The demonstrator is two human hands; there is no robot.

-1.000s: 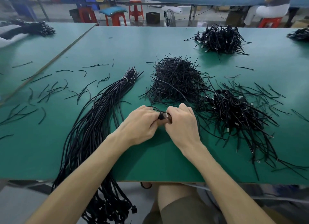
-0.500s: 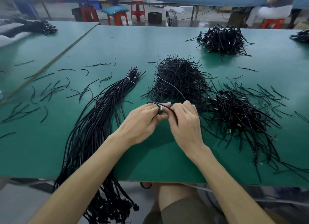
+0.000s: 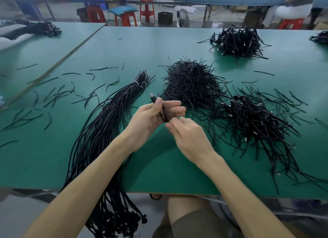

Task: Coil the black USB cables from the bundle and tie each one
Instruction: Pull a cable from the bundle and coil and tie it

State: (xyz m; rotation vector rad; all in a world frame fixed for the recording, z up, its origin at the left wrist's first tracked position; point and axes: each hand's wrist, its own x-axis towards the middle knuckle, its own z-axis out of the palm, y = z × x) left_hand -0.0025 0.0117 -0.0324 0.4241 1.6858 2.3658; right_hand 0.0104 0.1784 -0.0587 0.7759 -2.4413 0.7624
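Green felt-covered worktop [image 3: 142,47], head view, scanned left to right.

Far left: loose short black twist-tie strands [image 3: 53,95] scattered flat on the worktop; too many and too overlapped to count.

Left of centre: one long bundle of straight black USB cables [image 3: 99,131], bound near its far end by two white ties [image 3: 140,84]; its near end hangs over the worktop edge. Cables in it cannot be counted.

Centre: left hand [image 3: 150,120] raised above the worktop, fingers closed around a folded black USB cable [image 3: 162,113]; one connector end sticks up past the thumb. Right hand [image 3: 188,136] just beside it, thumb and forefinger pinched at the lower loop of the same cable. Whether a tie is in that pinch, cannot tell.

Behind the hands: one dense mound of black twist-ties [image 3: 191,81].

Right: one sprawling pile of coiled, tied black cables [image 3: 255,124]. Far right rear: a second such pile [image 3: 237,40], and part of a third dark heap [image 3: 320,37] at the frame edge.

Count: one bundle, one tie mound, two full finished piles plus one partial, one cable in hand.

Risks, as judgement:
- Coil may spring open if the left hand loosens before a tie is twisted; the cable looks stiff.
- Loops could slip uneven under the right-hand pinch, giving a lopsided coil.
- Reaching for a tie may drag neighbouring strands from the mound.
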